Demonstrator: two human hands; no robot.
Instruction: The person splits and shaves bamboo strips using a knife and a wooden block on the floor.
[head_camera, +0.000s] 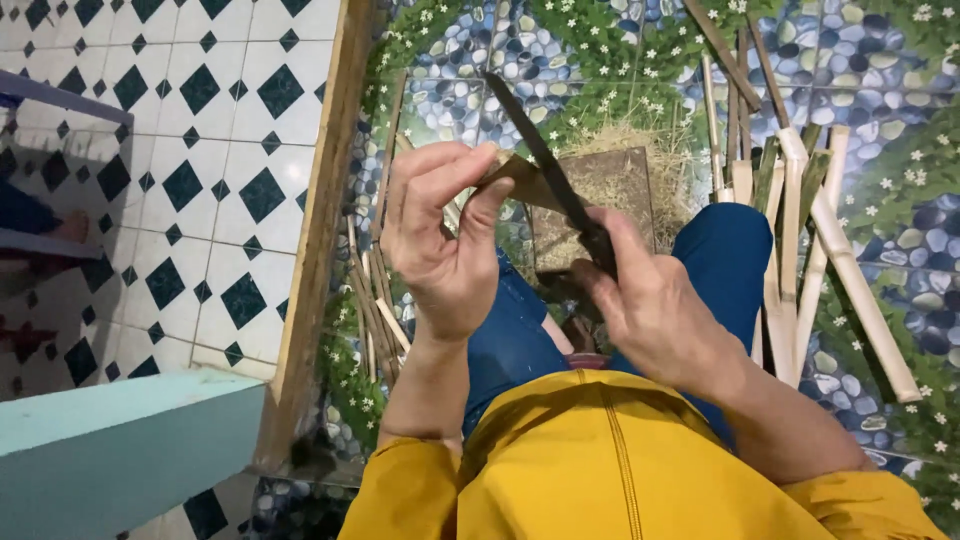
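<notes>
Left hand (445, 245), centre of frame: thumb and fingers are pinching closed on a short bamboo strip (512, 172), fingertips sitting right at the strip's upper end. Right hand (650, 300), just right of centre: fingers are wrapping fully around the handle of a dark knife (545, 160), blade pointing toward the upper middle of the frame and lying across the strip, touching it.

Risk, as judged: the blade is working very near the left fingertips; if the strip is splitting suddenly or the edge is skating off the hard skin, the knife could be running into the thumb. A loose pinch could also be letting the strip twist out.

Outward: blue-trousered knees below the hands, a flat brown block (600, 205) with dry shavings beyond, cut bamboo lengths (810, 250) lying at right, thin splints (375, 300) at left.
</notes>
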